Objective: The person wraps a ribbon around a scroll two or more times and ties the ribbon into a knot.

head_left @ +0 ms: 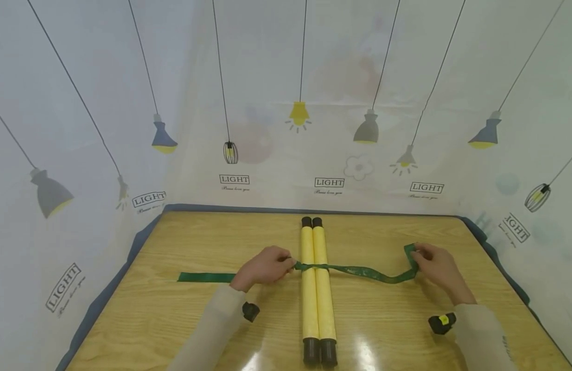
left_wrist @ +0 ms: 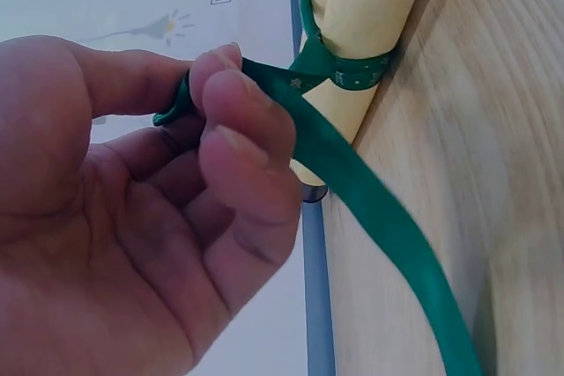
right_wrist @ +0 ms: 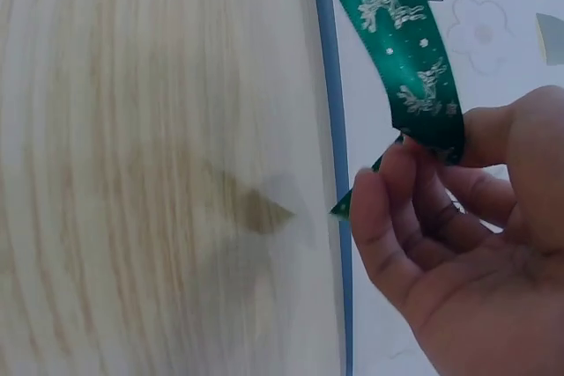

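Your left hand [head_left: 266,265] is pinching the green ribbon [head_left: 360,270] beside two yellow rolls [head_left: 309,304]; your right hand [head_left: 439,264] is gripping it near one end. The ribbon is crossing both rolls on the table [head_left: 383,314].

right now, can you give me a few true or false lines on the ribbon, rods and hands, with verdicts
1. The ribbon crosses both rods. True.
2. The ribbon is red. False: it is green.
3. The left hand pinches the ribbon. True.
4. The right hand is empty. False: it holds the ribbon too.
5. The rods stand upright. False: they lie side by side on the table.
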Tool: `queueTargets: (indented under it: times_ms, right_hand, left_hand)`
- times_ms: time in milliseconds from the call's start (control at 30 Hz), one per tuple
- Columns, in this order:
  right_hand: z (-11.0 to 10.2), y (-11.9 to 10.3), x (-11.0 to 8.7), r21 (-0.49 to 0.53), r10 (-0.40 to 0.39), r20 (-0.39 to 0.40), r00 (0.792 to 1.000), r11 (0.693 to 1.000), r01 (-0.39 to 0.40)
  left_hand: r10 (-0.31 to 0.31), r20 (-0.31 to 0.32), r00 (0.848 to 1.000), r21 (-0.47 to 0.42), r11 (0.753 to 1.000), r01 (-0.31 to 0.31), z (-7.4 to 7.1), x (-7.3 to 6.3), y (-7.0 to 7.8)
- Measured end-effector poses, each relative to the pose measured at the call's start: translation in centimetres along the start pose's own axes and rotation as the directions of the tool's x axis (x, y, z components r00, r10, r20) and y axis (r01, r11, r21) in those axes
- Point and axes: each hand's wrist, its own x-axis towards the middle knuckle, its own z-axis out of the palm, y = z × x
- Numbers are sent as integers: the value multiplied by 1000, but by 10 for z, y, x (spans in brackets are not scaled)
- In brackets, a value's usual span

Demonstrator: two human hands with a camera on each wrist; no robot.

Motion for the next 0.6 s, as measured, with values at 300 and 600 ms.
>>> queueTargets:
  times_ms: [300, 600]
  right_hand:
    - [9, -23, 4, 64, -151, 38, 988, 987, 148]
    - [20, -44, 15, 111, -246, 91, 965, 966, 235]
  left_hand:
    - [34, 8, 999, -50, 998, -33, 0, 0, 1]
    - [51, 4, 999, -45, 998, -51, 5, 6, 3]
